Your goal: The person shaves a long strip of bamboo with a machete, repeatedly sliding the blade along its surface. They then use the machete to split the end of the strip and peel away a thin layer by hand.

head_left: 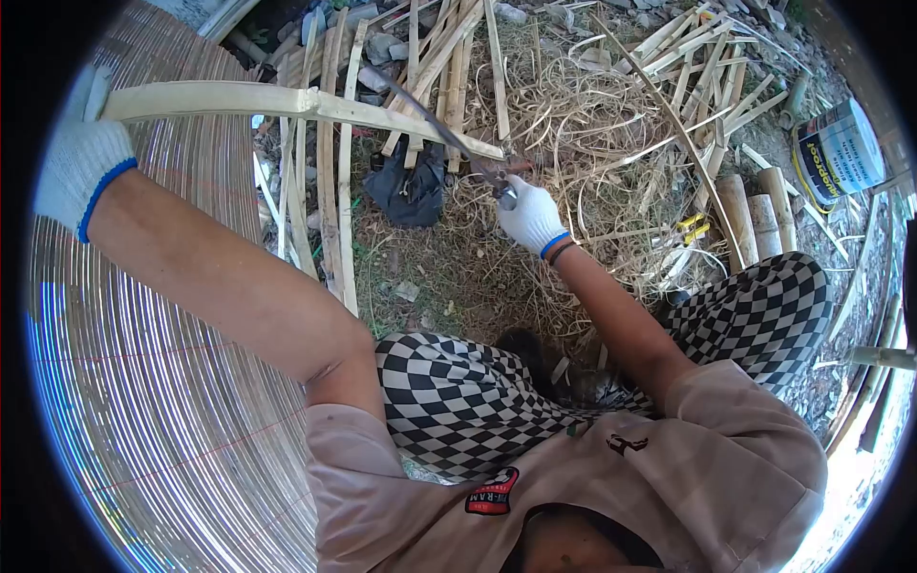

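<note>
My left hand (88, 158), in a white knitted glove with a blue cuff, is closed round the near end of a long pale bamboo strip (215, 99). The strip reaches across to the right, with a node partway along it. Its far end lies beside the blade of a long knife (427, 115). My right hand (532, 218), gloved the same way, has its fingers wrapped round the knife's handle end. The dark, narrow blade slants up to the left and crosses over the strip near its tip. The glove partly hides the handle.
Bamboo shavings (583, 124) cover the ground. Split bamboo pieces (346, 181) lie ahead and to the left, beside a black plastic bag (406, 196). A slatted blind (143, 334) spreads on the left. Yellow-handled pliers (694, 229), bamboo poles (764, 224) and a paint bucket (839, 153) are right.
</note>
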A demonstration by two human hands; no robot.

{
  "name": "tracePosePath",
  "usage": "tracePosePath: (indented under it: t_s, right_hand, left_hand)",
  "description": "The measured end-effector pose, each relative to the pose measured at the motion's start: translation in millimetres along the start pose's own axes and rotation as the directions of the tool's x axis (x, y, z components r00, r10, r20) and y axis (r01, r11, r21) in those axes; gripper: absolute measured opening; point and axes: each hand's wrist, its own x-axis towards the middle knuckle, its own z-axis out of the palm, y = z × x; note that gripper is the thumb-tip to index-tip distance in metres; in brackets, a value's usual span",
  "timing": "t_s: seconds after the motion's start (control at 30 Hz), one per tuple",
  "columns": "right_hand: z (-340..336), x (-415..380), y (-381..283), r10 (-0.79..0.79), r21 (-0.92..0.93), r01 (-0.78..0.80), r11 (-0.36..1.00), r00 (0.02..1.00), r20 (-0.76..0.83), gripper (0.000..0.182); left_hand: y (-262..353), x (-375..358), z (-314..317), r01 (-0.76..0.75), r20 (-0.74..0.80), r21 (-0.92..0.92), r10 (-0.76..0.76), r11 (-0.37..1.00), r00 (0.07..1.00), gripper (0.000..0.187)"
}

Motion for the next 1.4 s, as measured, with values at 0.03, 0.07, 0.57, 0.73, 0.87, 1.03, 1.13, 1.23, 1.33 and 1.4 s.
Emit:
tracePosePath:
  t_s: [0.03, 0.07, 0.57, 0.73, 0.87, 1.03, 1.13, 1.23, 1.33, 1.4]
  right_hand:
    - [31.2, 13.8, 57.6, 0.090, -0.034, -0.090, 0.995, 0.996, 0.014, 0.030]
    - [39.0, 23.4, 98.9, 0.162, -0.123, -0.147, 0.981, 0.979, 0.125, 0.030]
    - [46.6, 32.3, 60.9, -0.004, -0.045, 0.018, 0.999, 0.955, 0.295, 0.029]
    - [-21.8, -16.3, -54.6, -0.185, 0.129, 0.173, 0.976, 0.979, 0.085, 0.032]
    - [-15.5, -12.6, -58.7, -0.219, 0.139, 0.212, 0.967, 0.975, 0.033, 0.032]
    - [65.9, 42.6, 110.2, 0.021, -0.187, 0.026, 0.982, 0.969, 0.247, 0.034]
    - [20.6, 21.9, 42.9, 0.059, -0.250, 0.051, 0.967, 0.908, 0.415, 0.031]
    - [15.1, 5.6, -3.2, -0.042, 0.024, 0.039, 0.999, 0.990, 0.136, 0.032]
    - [-23.8, -20.1, -66.4, -0.203, 0.235, 0.178, 0.955, 0.976, 0.084, 0.031]
    - [-22.5, -18.8, -63.1, -0.256, 0.263, 0.227, 0.938, 0.963, 0.082, 0.031]
  left_hand:
    - [2.0, -1.0, 4.5, 0.007, 0.002, -0.005, -0.007, 1.000, 1.000, 0.060]
    - [5.9, -2.4, 10.8, 0.019, -0.002, -0.026, -0.019, 0.999, 1.000, 0.059]
    - [-6.9, 14.9, 0.7, -0.136, -0.046, 0.076, 0.139, 0.988, 0.989, 0.060]
    - [74.2, -17.7, 17.5, 0.207, -0.107, -0.298, -0.248, 0.932, 0.963, 0.067]
    - [-38.8, 27.4, -30.8, -0.084, 0.034, 0.113, 0.080, 0.990, 0.996, 0.063]
    - [49.6, -11.3, 23.9, 0.098, -0.116, -0.206, -0.123, 0.974, 0.985, 0.068]
    - [56.5, -20.7, 37.0, 0.108, -0.222, -0.308, -0.181, 0.945, 0.958, 0.065]
    - [41.4, -4.8, 25.4, 0.073, -0.152, -0.377, -0.140, 0.923, 0.978, 0.065]
    - [48.1, -1.8, 13.5, 0.199, -0.046, -0.306, -0.223, 0.931, 0.974, 0.067]
    - [34.7, 4.8, 8.6, 0.181, -0.041, -0.373, -0.211, 0.910, 0.977, 0.062]
